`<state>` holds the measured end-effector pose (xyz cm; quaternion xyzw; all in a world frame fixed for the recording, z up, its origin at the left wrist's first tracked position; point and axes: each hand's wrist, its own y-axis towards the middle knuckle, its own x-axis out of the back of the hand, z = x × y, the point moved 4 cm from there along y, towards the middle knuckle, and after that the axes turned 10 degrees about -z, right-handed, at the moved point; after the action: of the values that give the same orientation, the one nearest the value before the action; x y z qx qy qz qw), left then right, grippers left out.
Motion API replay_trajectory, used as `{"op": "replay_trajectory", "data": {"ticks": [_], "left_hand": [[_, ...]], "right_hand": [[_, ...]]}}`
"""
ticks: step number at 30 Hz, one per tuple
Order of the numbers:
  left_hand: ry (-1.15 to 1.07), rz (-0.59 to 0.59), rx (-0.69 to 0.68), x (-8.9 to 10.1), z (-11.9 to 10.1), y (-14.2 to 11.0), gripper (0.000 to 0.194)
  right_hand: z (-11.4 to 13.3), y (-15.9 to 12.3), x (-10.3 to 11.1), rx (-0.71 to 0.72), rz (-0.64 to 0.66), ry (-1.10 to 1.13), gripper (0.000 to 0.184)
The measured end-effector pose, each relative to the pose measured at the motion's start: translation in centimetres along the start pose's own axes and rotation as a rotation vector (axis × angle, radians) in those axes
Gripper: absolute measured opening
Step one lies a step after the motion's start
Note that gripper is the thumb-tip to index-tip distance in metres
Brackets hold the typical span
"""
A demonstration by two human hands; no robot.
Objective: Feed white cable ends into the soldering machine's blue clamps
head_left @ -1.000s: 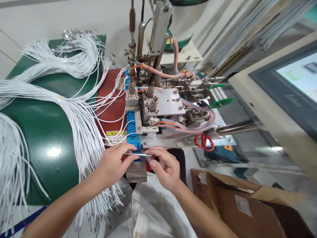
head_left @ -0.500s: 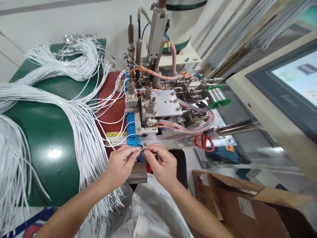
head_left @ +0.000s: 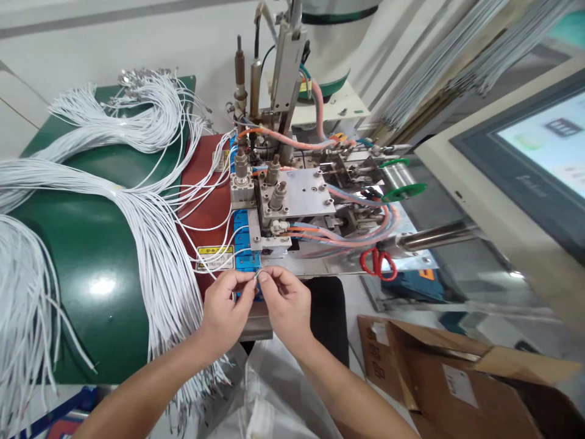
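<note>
Both hands meet in front of the machine (head_left: 299, 192), at the near end of its blue fixture row (head_left: 245, 241). My left hand (head_left: 226, 308) is closed in a pinch on the end of a thin white cable (head_left: 257, 274). From the other side my right hand (head_left: 287, 299) pinches the same cable end, thumb and forefinger almost touching the left fingertips. Only a bit of the end shows between the fingers. Several white cables (head_left: 219, 228) run from the blue fixtures over a red-brown plate (head_left: 201, 164) to a large bundle (head_left: 150, 262) at the left.
A green table (head_left: 91, 256) carries more white cable bundles (head_left: 22, 286). Right of the machine are a solder-like wire spool (head_left: 398, 180), red-handled scissors (head_left: 378, 264) and a screen (head_left: 543, 134). An open cardboard box (head_left: 439, 372) stands at the lower right.
My right hand has shifted left and closed in on my left hand, its fingers more curled. The fingertips are now closer together around the cable end.
</note>
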<state>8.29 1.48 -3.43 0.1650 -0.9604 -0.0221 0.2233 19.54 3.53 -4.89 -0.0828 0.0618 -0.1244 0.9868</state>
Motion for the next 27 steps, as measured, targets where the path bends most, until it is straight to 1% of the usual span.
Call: {"op": "replay_trajectory", "data": {"ticks": [2,4,7,10,12,18,20,24,27], "left_hand": [[0.007,-0.022,-0.019,0.0,0.0,-0.1,0.012],[0.002,-0.040,-0.021,0.0,0.0,0.0,0.011],[-0.042,-0.045,0.010,0.0,0.4,0.0,0.010],[-0.075,-0.027,0.041,-0.2,0.8,-0.1,0.010],[-0.080,-0.019,0.049,-0.2,1.0,-0.1,0.010],[-0.063,0.038,0.021,0.0,0.4,0.2,0.011],[-0.055,0.068,0.017,0.1,0.2,0.3,0.011],[-0.070,0.141,0.051,0.1,0.3,0.4,0.012],[-0.083,0.156,0.075,-0.1,0.4,0.4,0.013]], "right_hand": [[0.0,0.0,-0.1,0.006,0.001,-0.004,0.011],[0.0,0.0,0.0,0.045,0.001,-0.030,0.011],[0.2,0.0,0.3,0.148,0.000,-0.076,0.011],[0.8,0.0,0.5,0.275,0.010,-0.134,0.009],[1.2,0.0,0.6,0.335,0.019,-0.166,0.009],[1.9,0.5,0.7,0.385,0.075,-0.248,0.011],[2.2,0.7,0.8,0.410,0.121,-0.274,0.011],[2.6,1.0,0.8,0.464,0.223,-0.341,0.011],[2.4,0.9,0.7,0.479,0.187,-0.357,0.011]]}}
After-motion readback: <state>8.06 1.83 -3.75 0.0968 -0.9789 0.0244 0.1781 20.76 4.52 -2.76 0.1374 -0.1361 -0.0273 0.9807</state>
